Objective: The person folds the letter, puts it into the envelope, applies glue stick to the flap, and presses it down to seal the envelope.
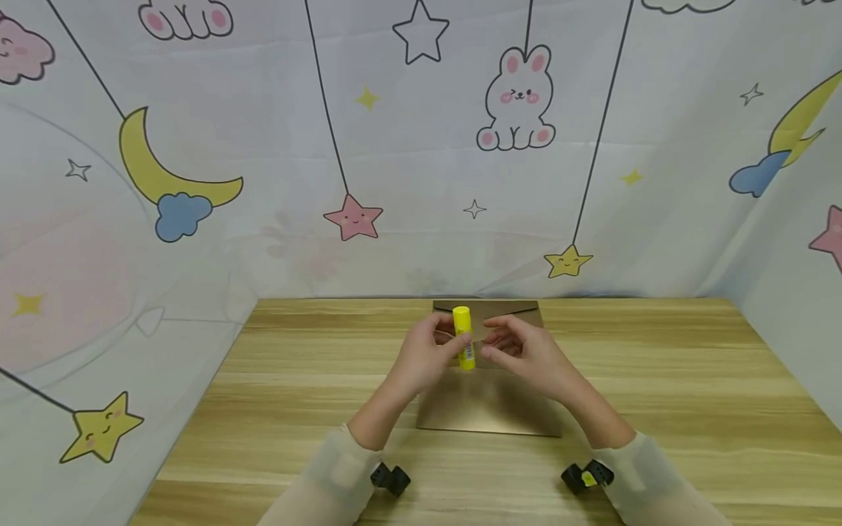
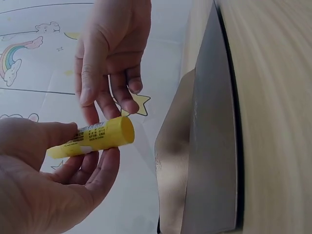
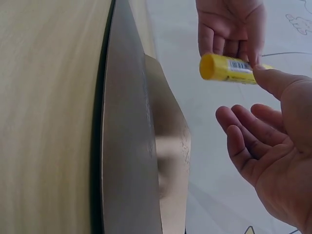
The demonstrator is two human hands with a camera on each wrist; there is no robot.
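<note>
A yellow glue stick (image 1: 463, 338) with a printed label stands upright above the table in the head view. My left hand (image 1: 426, 354) pinches it between thumb and fingers; in the left wrist view the thumb lies across the label of the glue stick (image 2: 97, 139). To its right, my right hand (image 1: 526, 354) is held with relaxed fingers, nothing in its palm. The right wrist view has that right hand (image 3: 278, 146) just below the glue stick (image 3: 229, 68). Beneath both hands lies a brown metallic-looking envelope (image 1: 490, 409), its flap raised in the wrist views and its middle partly covered by the hands.
The wood-grain table (image 1: 296, 380) carries the envelope near its back edge. Behind it hangs a white cloth (image 1: 421, 146) printed with stars, moons and rabbits, which also closes off both sides. Small black devices (image 1: 391, 479) sit at the wrists by the sleeves.
</note>
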